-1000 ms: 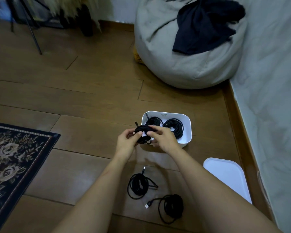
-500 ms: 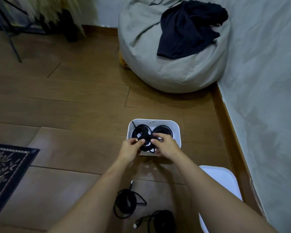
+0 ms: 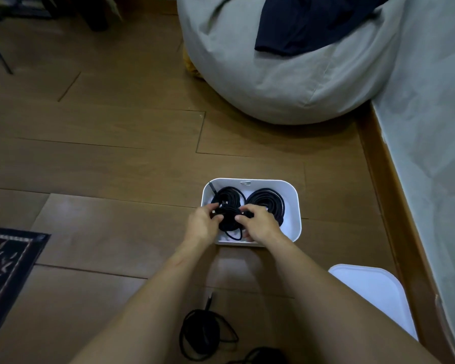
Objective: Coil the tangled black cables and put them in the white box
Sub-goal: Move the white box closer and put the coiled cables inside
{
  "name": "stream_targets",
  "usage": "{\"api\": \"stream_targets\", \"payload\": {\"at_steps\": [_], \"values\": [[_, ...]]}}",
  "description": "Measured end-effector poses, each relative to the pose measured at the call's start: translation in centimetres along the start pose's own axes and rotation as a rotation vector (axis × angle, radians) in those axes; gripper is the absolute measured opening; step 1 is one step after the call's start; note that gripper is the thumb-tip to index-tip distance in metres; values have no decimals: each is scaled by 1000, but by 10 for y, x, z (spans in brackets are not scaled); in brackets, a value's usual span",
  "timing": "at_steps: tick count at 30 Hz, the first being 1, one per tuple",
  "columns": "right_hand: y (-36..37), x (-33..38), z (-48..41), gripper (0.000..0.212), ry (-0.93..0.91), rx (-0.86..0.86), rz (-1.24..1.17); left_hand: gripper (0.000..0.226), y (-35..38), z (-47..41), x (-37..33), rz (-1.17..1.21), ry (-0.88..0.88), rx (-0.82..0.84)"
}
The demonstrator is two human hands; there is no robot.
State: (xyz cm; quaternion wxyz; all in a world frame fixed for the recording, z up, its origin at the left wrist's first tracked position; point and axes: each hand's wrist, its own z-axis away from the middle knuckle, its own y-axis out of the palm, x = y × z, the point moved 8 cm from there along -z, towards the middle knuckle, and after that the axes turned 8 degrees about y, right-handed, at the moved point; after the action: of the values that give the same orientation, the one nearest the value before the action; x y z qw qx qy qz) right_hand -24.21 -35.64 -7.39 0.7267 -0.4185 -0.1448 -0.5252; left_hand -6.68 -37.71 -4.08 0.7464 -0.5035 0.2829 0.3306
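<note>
Inside the white box (image 3: 296, 203), at its 7 o'clock corner, a coiled black cable (image 3: 230, 221) is held by both hands. The left hand (image 3: 202, 227) has its fingers curled over the coil's left side. The right hand (image 3: 260, 225) pinches its right side. A second ago the same coil was held above the box's near rim. It is now down within the walls, overlapping the left coil (image 3: 230, 197) that already lies there. A second stored coil (image 3: 268, 203) fills the 3 o'clock half.

This looks like the third cable going in, with only the letting go left to do. A loose loop hangs off the coil toward the near wall and may need tucking in.

At 6 o'clock from the box, between the forearms, a loosely wound cable (image 3: 202, 334) lies on the wooden floor (image 3: 116, 153). Another dark bundle (image 3: 260, 355) is cut off by the lower edge of the view, so more cables remain.

The white lid (image 3: 373, 292) lies well apart at 4 o'clock. A wooden border strip (image 3: 394, 206) and the grey sheeted bed (image 3: 431, 127) lie at 3 o'clock. A grey bean bag (image 3: 273, 74) with a dark garment (image 3: 313, 22) on it sits at 12 o'clock. A patterned rug (image 3: 3, 258) lies far off at 9 o'clock. The open floor lies from 9 round to 11 o'clock.
</note>
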Motion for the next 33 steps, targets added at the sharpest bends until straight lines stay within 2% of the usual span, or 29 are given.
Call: {"api": "stream_targets", "payload": {"at_steps": [4,8,11,14,19,25,33], "values": [[8,-7,-13,16,8,-11,20,39,1,-9,-1,-153,54,47],[5,-12,-15,12,24,-1,81,37,11,-10,5,-190,59,138],[-2,-12,-10,10,14,3,183,35,12,-7,6,-270,61,118],[-6,-15,-1,18,19,10,281,31,17,-2,4,-351,78,118],[0,-20,5,22,21,26,283,31,24,8,4,-482,93,105],[-9,-18,16,36,-3,35,361,38,21,16,2,-511,136,130],[-13,-10,66,35,-96,-15,378,40,7,61,0,-400,220,33]]}}
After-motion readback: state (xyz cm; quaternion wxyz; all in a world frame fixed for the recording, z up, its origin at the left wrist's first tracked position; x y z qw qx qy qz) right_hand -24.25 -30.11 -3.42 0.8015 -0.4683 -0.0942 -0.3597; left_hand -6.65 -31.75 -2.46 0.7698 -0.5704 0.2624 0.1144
